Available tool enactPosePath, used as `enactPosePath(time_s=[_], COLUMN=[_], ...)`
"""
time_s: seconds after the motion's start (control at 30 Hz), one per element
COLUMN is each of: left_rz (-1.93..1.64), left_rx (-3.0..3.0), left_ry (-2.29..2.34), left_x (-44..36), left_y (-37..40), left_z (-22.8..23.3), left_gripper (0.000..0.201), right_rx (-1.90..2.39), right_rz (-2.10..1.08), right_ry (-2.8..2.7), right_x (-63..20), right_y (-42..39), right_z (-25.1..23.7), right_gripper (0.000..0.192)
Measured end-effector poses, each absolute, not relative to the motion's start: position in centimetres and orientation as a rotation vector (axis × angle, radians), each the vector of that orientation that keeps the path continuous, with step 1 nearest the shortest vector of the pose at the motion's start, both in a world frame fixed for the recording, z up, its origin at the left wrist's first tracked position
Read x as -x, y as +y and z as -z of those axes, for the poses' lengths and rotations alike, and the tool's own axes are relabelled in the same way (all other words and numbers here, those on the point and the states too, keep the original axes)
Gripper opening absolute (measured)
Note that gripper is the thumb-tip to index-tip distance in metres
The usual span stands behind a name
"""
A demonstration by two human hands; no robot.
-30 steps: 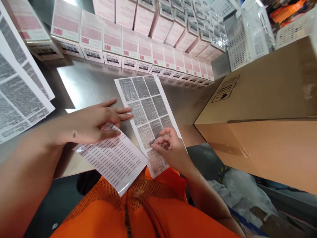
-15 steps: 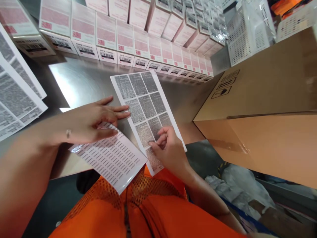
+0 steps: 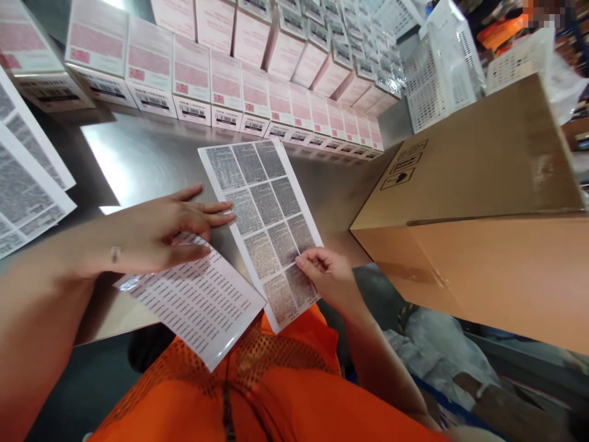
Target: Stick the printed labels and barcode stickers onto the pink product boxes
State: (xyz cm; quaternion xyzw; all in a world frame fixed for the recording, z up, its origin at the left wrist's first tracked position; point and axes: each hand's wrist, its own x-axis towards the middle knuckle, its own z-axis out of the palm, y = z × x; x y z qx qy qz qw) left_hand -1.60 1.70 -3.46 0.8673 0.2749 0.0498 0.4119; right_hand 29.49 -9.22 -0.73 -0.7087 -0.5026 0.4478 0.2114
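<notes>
Left hand (image 3: 156,230): lay flat, palm down, fingers (image 3: 216,212) spread and straight; it pressed on the far corner of the white sheet of small printed label rows (image 3: 197,301), its fingertips reaching onto the left edge of the white sheet of grey text-block stickers (image 3: 262,215). It gripped nothing.
Right hand (image 3: 329,276): fingers (image 3: 308,263) curled close together at the right edge of the grey text-block sheet, near its lower end, pinching at a sticker there; whether a sticker was lifted, I could not tell.
Grey text-block sheet: lay flat on the shiny steel counter (image 3: 151,159), running slantwise from centre toward the person, its near end overhanging the counter's edge above the orange mesh vest (image 3: 257,380).
Label-row sheet: just left of the sticker sheet, touching or slightly under it, its near corner also past the counter's edge.
Pink-and-white cartons (image 3: 225,92): stood in tight rows along the far side of the counter, barcodes facing the person, well apart from the hands.
Large brown cardboard box (image 3: 478,209): stood at the right, near the right hand but not touching it.
More printed sheets (image 3: 23,178): lay at the left edge.
White plastic baskets (image 3: 442,73): beyond the box.
</notes>
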Motion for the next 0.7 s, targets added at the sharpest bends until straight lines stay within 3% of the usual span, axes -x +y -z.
enactPosePath(time_s=[0.23, 0.53, 0.7], left_rz=[-0.155, -0.161, -0.174], left_rx=[-2.19, -2.211, -2.208], left_ry=[0.731, 0.675, 0.643], left_x=[1.6, 1.8, 1.7], left_y=[1.5, 1.6, 1.8], left_z=[3.5, 3.7, 4.1], left_gripper=[0.033, 0.027, 0.027], right_rx=[2.016, 2.106, 2.06], right_rz=[-1.173, -0.995, -1.048], right_ry=[-1.521, -1.602, -1.267], right_x=[-29.3, -28.9, -29.9], right_y=[-8.7, -8.7, -8.2], right_z=[0.9, 1.2, 1.8], right_gripper=[0.024, 0.023, 0.046])
